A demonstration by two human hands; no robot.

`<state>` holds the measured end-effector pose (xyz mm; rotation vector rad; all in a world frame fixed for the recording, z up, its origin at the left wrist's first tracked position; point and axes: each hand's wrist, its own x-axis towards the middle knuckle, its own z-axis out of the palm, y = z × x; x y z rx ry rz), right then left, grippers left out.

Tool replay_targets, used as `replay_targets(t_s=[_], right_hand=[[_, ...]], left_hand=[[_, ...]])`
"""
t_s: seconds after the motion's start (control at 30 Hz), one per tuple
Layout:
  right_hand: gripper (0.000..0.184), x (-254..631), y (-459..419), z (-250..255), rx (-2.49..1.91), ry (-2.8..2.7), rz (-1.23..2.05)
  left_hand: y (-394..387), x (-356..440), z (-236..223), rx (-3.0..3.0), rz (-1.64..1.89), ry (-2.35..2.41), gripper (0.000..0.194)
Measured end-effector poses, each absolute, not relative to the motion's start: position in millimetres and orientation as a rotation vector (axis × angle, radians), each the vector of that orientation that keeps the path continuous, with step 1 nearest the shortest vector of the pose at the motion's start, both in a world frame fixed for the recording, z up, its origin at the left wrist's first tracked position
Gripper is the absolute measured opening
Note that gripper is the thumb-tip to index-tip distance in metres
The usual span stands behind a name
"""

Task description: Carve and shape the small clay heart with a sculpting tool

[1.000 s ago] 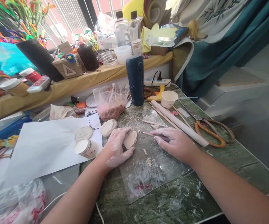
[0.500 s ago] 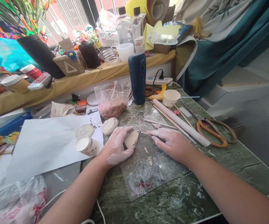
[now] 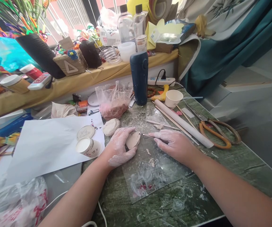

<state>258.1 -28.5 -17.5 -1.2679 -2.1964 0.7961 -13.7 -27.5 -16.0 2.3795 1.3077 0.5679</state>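
A flat round piece of pale clay [image 3: 133, 141] lies under my left hand [image 3: 121, 147], whose fingers and thumb curve round its left side and hold it. My right hand [image 3: 169, 141] pinches a thin sculpting tool [image 3: 147, 135]; its tip is at the right edge of the clay. Both hands are dusted with white. Beneath the work is a clear plastic sheet [image 3: 159, 170], with clay scraps [image 3: 152, 162] on it. A thicker lump of pale clay [image 3: 111, 127] sits just beyond my left hand.
A blue bottle [image 3: 139, 78] stands behind a bag of reddish clay [image 3: 114, 105]. To the right lie a white roller [image 3: 183, 123], thin sticks and large scissors [image 3: 215, 132]. Left, a paper cup [image 3: 88, 147] and a star-marked disc [image 3: 86, 132] rest on white paper [image 3: 48, 146].
The view has shifted very slightly. Both hands, the clay and the tool keep nearly the same positions.
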Motion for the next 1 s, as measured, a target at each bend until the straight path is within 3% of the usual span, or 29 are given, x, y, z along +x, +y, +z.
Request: replay_targets(t_s=[1.0], right_hand=[[0.035,256.3,-30.9,-19.6,-1.216,-2.219,0.763]], left_hand=[[-27.8,-13.7,-17.5,2.387,0.547,1.310,0.063]])
